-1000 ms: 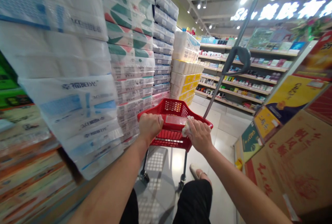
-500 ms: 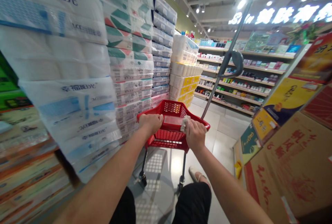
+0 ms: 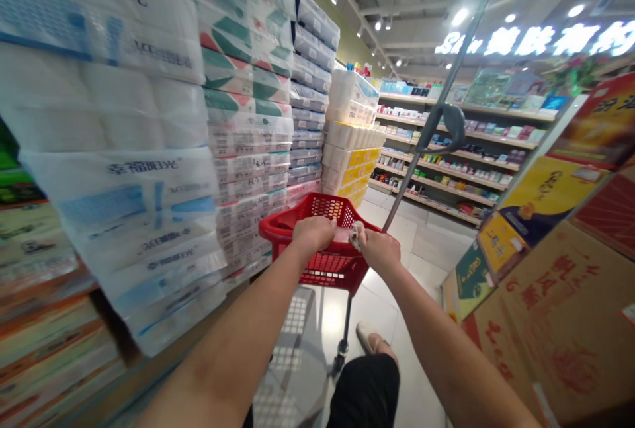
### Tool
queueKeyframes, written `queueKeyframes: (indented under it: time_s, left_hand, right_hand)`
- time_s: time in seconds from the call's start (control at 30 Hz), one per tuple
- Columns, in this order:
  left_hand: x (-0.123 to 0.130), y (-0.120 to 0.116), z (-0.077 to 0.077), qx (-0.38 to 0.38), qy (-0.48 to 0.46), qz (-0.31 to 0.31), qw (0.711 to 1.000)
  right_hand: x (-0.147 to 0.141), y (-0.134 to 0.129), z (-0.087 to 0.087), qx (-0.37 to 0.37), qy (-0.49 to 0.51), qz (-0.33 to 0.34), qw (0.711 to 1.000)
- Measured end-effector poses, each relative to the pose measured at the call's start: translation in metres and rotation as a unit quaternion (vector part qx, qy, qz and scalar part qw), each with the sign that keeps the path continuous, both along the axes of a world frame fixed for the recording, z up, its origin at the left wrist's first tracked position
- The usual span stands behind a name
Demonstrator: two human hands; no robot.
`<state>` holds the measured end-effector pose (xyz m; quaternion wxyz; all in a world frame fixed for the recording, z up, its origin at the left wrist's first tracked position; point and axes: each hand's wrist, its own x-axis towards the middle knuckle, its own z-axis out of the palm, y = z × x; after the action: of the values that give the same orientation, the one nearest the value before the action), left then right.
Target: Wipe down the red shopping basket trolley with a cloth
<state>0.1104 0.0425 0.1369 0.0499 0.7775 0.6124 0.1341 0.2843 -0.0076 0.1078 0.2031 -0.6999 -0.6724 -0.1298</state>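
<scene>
A red plastic shopping cart (image 3: pixel 327 269) stands in front of me, its basket walls perforated. My left hand (image 3: pixel 316 233) is closed over the middle of its handle, covering much of the label strip. Close beside it, my right hand (image 3: pixel 381 249) is closed around a crumpled whitish cloth or tissue (image 3: pixel 356 235), which pokes out at the thumb side. That hand lies at the right part of the handle. A grey metal pole (image 3: pixel 411 167) with a dark plastic hook-shaped loop (image 3: pixel 450 129) rises from the cart's right side.
Tall stacks of wrapped toilet rolls (image 3: pixel 129 110) and tissue packs (image 3: pixel 248 110) line the left. Printed cartons (image 3: pixel 555 322) are piled on the right. Shelves (image 3: pixel 446 150) of small boxed goods stand at the back. My shoe (image 3: pixel 368 335) is on the tiled floor.
My left hand has slid right along the handle, from its left end to the middle. The right hand has shifted slightly right and turned, still with the crumpled cloth or tissue.
</scene>
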Motion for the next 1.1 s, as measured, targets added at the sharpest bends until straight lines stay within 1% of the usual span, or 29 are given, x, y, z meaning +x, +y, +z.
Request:
queueKeyframes:
  time_s: [0.07, 0.13, 0.17, 0.2, 0.27, 0.43, 0.53, 0.6, 0.67, 0.77, 0.83, 0.9, 1.0, 1.1]
  left_hand:
    - [0.0, 0.001, -0.003, 0.008, -0.001, 0.007, 1.0]
    - [0.0, 0.001, -0.004, 0.013, -0.003, 0.012, 1.0]
    - [-0.001, 0.0, -0.004, 0.015, -0.003, 0.014, 1.0]
    - [-0.001, -0.001, -0.004, 0.016, -0.003, 0.016, 1.0]
    - [-0.001, -0.003, -0.002, 0.017, -0.004, 0.015, 1.0]
    - [0.0, -0.007, 0.001, 0.022, -0.009, 0.008, 1.0]
    - [-0.001, -0.008, 0.002, 0.022, -0.014, 0.009, 1.0]
    - [-0.002, -0.009, 0.002, 0.023, -0.015, 0.007, 1.0]
    - [-0.004, -0.009, 0.003, 0.022, -0.015, 0.006, 1.0]
    - [-0.006, -0.008, 0.004, 0.016, -0.018, 0.01, 1.0]
    - [-0.005, -0.008, 0.003, 0.014, -0.019, 0.013, 1.0]
    - [-0.004, -0.007, 0.002, 0.01, -0.013, 0.015, 1.0]
    - [-0.002, -0.005, 0.0, 0.006, -0.005, 0.018, 1.0]
    - [-0.001, -0.004, -0.001, 0.007, -0.005, 0.022, 1.0]
  right_hand:
    - [0.002, -0.003, -0.017, 0.102, -0.004, 0.043, 0.994]
    - [0.005, -0.007, -0.037, 0.226, -0.006, 0.109, 0.968]
    - [0.007, -0.01, -0.046, 0.271, -0.006, 0.138, 0.953]
    - [0.009, -0.012, -0.052, 0.3, -0.007, 0.16, 0.94]
    - [0.012, -0.013, -0.058, 0.317, -0.012, 0.18, 0.931]
    - [0.012, -0.012, -0.057, 0.302, 0.004, 0.172, 0.938]
    - [0.006, -0.017, -0.063, 0.334, 0.041, 0.181, 0.924]
    - [0.003, -0.022, -0.066, 0.348, 0.059, 0.202, 0.913]
    - [0.003, -0.026, -0.061, 0.335, 0.075, 0.233, 0.91]
    - [0.009, -0.026, -0.042, 0.269, 0.123, 0.261, 0.919]
    - [0.015, -0.022, -0.027, 0.224, 0.165, 0.241, 0.93]
    - [0.019, -0.017, -0.018, 0.201, 0.183, 0.198, 0.942]
    - [0.019, -0.015, -0.016, 0.17, 0.145, 0.151, 0.963]
    - [0.014, -0.019, -0.018, 0.103, 0.084, 0.13, 0.983]
